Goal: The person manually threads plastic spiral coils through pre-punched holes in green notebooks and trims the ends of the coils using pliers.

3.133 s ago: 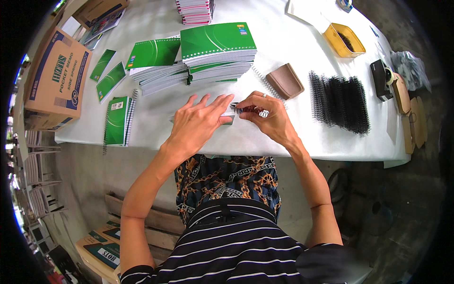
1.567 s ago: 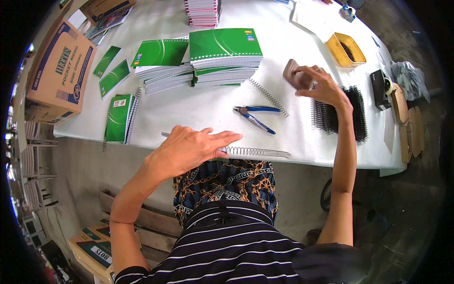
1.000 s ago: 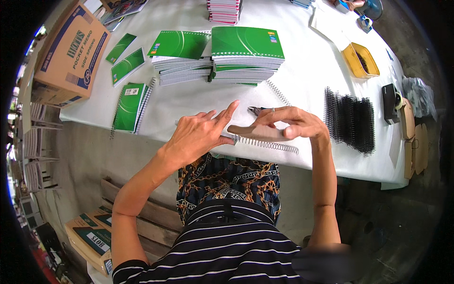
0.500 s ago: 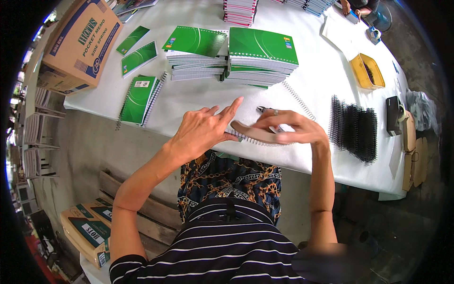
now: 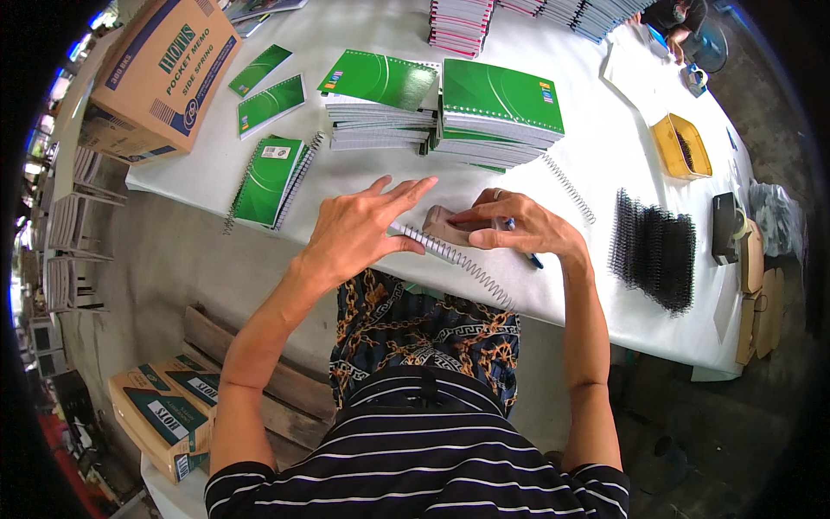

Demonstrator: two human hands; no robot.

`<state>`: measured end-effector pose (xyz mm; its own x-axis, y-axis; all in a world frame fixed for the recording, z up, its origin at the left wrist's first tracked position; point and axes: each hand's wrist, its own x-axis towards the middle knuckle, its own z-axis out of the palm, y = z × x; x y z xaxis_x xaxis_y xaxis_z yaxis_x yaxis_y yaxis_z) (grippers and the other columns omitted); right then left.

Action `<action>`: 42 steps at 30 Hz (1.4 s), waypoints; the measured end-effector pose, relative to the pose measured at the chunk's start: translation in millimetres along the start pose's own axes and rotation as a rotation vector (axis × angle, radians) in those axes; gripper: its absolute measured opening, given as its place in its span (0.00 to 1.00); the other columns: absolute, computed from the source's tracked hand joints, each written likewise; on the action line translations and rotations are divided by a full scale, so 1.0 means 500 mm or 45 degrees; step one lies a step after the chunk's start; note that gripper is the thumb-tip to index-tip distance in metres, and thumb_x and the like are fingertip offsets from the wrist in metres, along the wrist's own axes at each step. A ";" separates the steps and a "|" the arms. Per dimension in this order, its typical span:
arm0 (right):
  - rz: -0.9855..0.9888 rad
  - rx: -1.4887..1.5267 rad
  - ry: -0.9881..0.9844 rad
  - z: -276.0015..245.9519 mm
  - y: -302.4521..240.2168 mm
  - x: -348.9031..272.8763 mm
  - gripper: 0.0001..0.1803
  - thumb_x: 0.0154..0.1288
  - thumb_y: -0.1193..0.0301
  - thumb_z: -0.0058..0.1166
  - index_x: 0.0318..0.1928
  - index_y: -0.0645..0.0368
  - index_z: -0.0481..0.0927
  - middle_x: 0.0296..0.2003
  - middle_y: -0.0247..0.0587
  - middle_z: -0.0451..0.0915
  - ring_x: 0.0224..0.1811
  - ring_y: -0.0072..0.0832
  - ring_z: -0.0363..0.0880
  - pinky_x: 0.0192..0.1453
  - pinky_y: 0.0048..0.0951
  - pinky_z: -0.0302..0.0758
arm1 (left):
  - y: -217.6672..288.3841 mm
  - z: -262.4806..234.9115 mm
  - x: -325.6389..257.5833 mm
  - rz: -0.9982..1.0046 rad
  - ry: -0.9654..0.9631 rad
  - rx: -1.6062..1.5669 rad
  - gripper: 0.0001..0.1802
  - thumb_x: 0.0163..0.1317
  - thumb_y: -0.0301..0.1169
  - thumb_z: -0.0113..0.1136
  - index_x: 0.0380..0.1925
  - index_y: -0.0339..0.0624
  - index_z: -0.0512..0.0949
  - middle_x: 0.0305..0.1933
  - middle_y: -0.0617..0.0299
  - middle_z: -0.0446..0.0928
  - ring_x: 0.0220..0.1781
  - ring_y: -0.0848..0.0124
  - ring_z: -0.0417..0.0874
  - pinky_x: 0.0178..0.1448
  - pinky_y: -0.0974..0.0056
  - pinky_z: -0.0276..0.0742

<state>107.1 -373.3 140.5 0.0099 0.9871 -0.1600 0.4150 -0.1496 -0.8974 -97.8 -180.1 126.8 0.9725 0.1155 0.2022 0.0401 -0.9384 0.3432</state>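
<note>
At the near edge of the white table (image 5: pixel 605 173), we press a brown block (image 5: pixel 445 227) against a silver wire spiral (image 5: pixel 458 264). The spiral's long axis runs diagonally, from its upper end by our left thumb down and to our right, where its lower end points toward the table's edge and our lap. It looks like a thin, evenly coiled metal binding, bright against the cloth. The block is a small, flat, reddish-brown piece lying across the spiral's upper end. Our left hand (image 5: pixel 359 229) lies flat with fingers spread and stretched out, its thumb touching the spiral. Our right hand (image 5: pixel 519 229) curls over the block, fingertips pinching its end, with blue-handled pliers (image 5: pixel 527 255) partly hidden beneath the palm. Just beyond our hands stand stacks of green spiral notebooks (image 5: pixel 497 112); a single green notebook (image 5: pixel 268 177) lies to our left, and a heap of black binding coils (image 5: pixel 653 251) to our right
</note>
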 end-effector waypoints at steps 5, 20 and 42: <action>-0.085 0.121 0.005 0.002 -0.011 0.006 0.33 0.62 0.45 0.58 0.52 0.63 0.84 0.42 0.46 0.81 0.45 0.36 0.77 0.53 0.35 0.71 | -0.018 0.022 -0.006 -0.109 0.193 -0.506 0.58 0.38 0.36 0.80 0.73 0.62 0.61 0.69 0.62 0.72 0.64 0.59 0.79 0.55 0.58 0.82; -0.086 0.158 0.053 0.000 -0.010 0.023 0.33 0.64 0.44 0.56 0.53 0.63 0.84 0.43 0.44 0.82 0.42 0.34 0.77 0.48 0.32 0.72 | -0.033 0.090 -0.025 -0.265 0.347 -1.025 0.60 0.43 0.29 0.78 0.76 0.57 0.52 0.61 0.62 0.80 0.49 0.64 0.86 0.53 0.62 0.82; 0.181 -1.149 1.205 0.005 0.072 -0.164 0.18 0.56 0.69 0.69 0.48 0.54 0.84 0.50 0.46 0.77 0.52 0.41 0.77 0.58 0.42 0.69 | -0.039 0.060 -0.040 -0.161 0.346 -1.155 0.33 0.55 0.42 0.68 0.59 0.35 0.77 0.61 0.59 0.80 0.65 0.62 0.78 0.68 0.56 0.71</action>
<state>118.6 -459.9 120.4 0.5800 0.6794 0.4494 0.8118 -0.5282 -0.2491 -111.2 -173.9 88.3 0.8819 0.3777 0.2821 -0.1632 -0.3167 0.9344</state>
